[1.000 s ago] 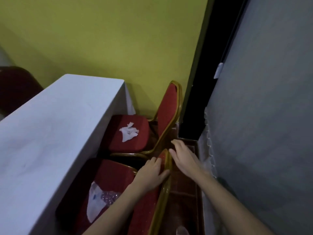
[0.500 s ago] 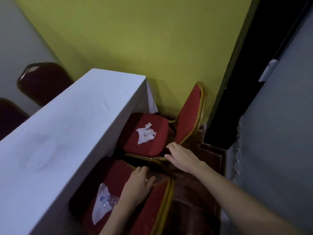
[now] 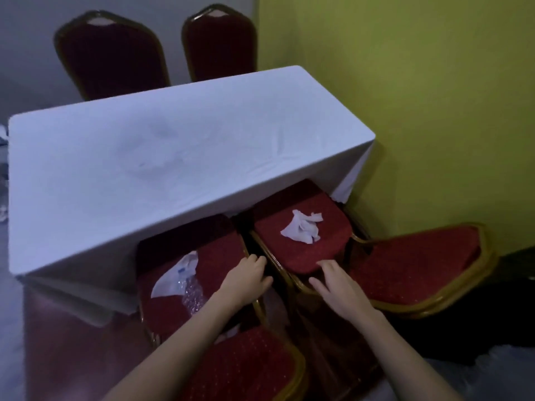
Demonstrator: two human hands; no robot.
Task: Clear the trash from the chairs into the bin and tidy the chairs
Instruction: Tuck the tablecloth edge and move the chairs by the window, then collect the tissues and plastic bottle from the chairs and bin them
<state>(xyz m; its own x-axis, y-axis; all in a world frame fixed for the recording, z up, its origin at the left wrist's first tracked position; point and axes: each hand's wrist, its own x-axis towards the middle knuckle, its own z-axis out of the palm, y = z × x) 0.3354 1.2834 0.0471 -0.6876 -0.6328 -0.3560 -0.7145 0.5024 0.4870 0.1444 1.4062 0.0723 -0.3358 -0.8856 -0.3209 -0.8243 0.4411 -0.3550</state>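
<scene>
Head view, looking down at a table (image 3: 162, 157) under a white cloth, set against a yellow wall (image 3: 419, 96).

Two red chairs with gold frames are tucked at the near side. The left chair (image 3: 220, 250) carries a crumpled clear plastic bottle (image 3: 193, 293) and a white wrapper (image 3: 176, 277) on its seat; the wrapper has a small blue mark, too blurred to read. The right chair (image 3: 327, 244) carries a crumpled white tissue (image 3: 302, 228) near the middle of its seat. No brand or writing is legible anywhere.

Left hand (image 3: 249, 280): rests at the right edge of the left chair's seat, fingers bent over the gold rim; whether it truly grips the rim, I cannot tell. It holds no trash and is just beside the bottle, not touching it.

Right hand (image 3: 337, 287): fingers straight and spread, relaxed, with the fingertips at the near edge of the right chair's seat, short of the tissue.

Two dark red chairs (image 3: 162, 53) stand at the far side of the table. No bin is in view.
</scene>
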